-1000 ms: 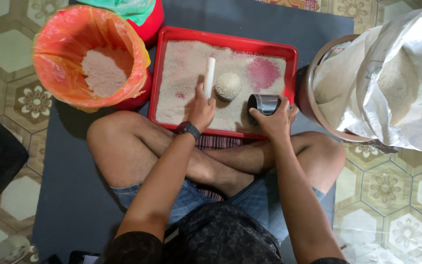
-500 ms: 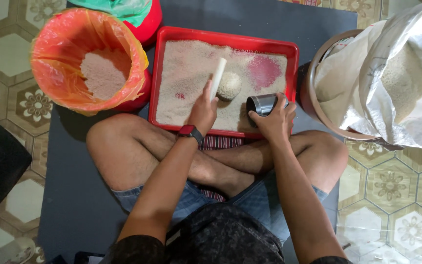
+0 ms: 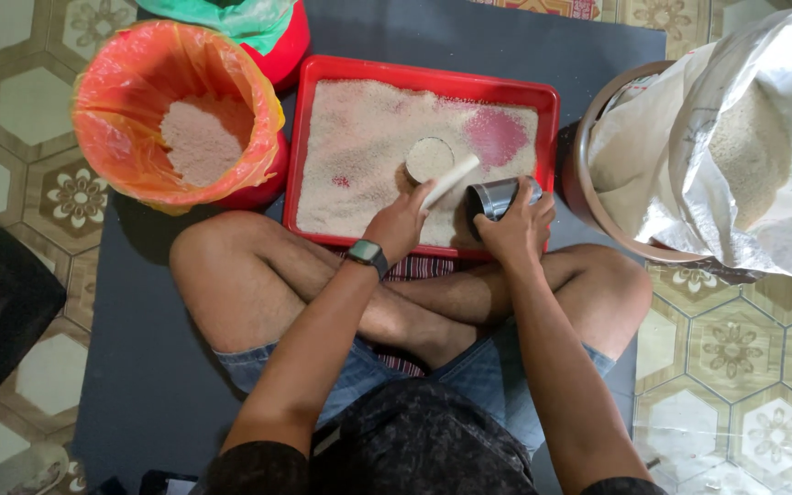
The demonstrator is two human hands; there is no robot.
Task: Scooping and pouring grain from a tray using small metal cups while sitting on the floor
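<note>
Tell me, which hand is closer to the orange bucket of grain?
The left hand. It holds a white stick over the red tray, to the right of the orange bucket. The right hand grips a metal cup farther right, on the tray's far side.

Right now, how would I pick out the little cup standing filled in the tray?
Find the red tray of pale grain before the seated person's crossed legs. Near its middle stands a small round cup, brim-full, with the left hand laying a white stick across it. Unlike the empty metal cup tipped in the right hand, it stands upright.

A home floor (patterned hexagonal tiles [image 3: 11, 92]) with a dark mat [image 3: 139, 367] and grain sack [image 3: 735, 137].
</note>
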